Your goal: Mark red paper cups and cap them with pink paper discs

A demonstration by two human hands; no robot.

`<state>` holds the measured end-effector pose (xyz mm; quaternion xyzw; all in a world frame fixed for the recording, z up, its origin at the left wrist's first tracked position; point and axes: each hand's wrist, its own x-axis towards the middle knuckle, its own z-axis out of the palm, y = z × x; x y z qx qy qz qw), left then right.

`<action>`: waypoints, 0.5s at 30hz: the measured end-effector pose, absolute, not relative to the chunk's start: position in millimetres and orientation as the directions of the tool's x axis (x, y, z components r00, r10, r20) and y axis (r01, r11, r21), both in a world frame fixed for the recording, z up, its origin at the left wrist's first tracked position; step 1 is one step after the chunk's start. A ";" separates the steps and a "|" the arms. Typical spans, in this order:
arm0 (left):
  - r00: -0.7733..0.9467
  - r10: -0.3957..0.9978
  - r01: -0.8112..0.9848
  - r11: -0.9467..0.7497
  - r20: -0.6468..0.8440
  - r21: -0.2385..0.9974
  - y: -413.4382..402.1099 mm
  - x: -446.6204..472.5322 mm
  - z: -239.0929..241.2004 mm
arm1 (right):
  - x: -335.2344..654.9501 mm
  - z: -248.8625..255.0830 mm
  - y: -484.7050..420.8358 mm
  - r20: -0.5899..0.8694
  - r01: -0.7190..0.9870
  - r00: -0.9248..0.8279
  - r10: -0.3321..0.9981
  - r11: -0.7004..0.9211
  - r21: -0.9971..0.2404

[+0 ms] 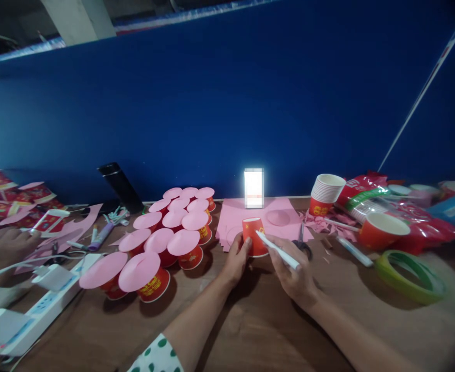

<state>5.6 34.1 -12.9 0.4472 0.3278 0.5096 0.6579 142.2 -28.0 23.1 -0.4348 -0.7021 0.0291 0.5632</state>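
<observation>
A red cup [252,243] was held upside down by the left hand [235,259] over the bench [258,330], near the pink sheets [233,214]. A white pen [283,253] was gripped in the right hand [297,279], its tip pointed at the cup's side. Pink-topped cups [159,241] were set out in rows to the left; nested cups [326,192] were stacked to the right.

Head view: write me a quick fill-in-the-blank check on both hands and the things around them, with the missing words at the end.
The left hand holds a paper cup coloured ____. The right hand holds a pen coloured ____. The nested cups stand to the ____ of the pink sheets. The power strip lies to the ____ of the grouped cups.
Missing words: red; white; right; left.
</observation>
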 end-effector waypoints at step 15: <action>0.241 0.970 -0.357 0.056 0.034 0.932 36.3 5.3 -16.6 | 141.9 24.2 -28.3 0.759 0.610 0.011 0.651 0.597 -0.520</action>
